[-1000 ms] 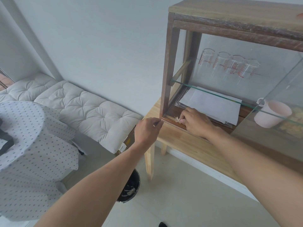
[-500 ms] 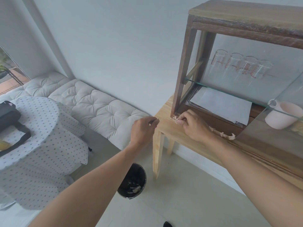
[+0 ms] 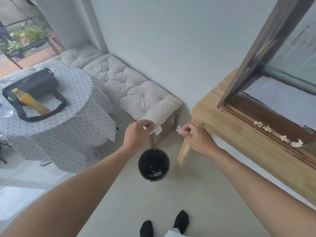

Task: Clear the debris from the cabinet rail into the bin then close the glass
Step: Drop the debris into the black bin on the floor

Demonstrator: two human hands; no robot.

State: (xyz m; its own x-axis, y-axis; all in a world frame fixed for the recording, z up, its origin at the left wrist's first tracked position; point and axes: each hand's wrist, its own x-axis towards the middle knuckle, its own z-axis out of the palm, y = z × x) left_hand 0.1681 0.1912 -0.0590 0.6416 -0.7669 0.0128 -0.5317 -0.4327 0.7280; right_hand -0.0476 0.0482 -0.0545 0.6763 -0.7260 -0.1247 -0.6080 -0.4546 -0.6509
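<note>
My right hand (image 3: pixel 196 137) pinches a small pale scrap of debris (image 3: pixel 178 130) in the air, just left of the wooden table corner and above the black bin (image 3: pixel 143 156). The bin stands on the floor with a few scraps inside. My left hand (image 3: pixel 137 134) hovers left of the right one, above the bin, fingers pinched together; anything between them is too small to make out. Several more pale scraps (image 3: pixel 284 138) lie along the cabinet's bottom rail (image 3: pixel 239 115). The cabinet's dark wooden post (image 3: pixel 256 48) rises at the right.
The cabinet sits on a light wooden table (image 3: pixel 213 106). A cushioned bench (image 3: pixel 136 93) runs along the wall. At the left a round table with a dotted cloth (image 3: pixel 68 117) carries a black bag (image 3: pixel 34 82) and a yellow bottle (image 3: pixel 30 101). My feet (image 3: pixel 181 219) stand near the bin.
Both hands have left the cabinet rail and come down and left over the bin, the right one carrying a scrap. The view has tilted down toward the floor.
</note>
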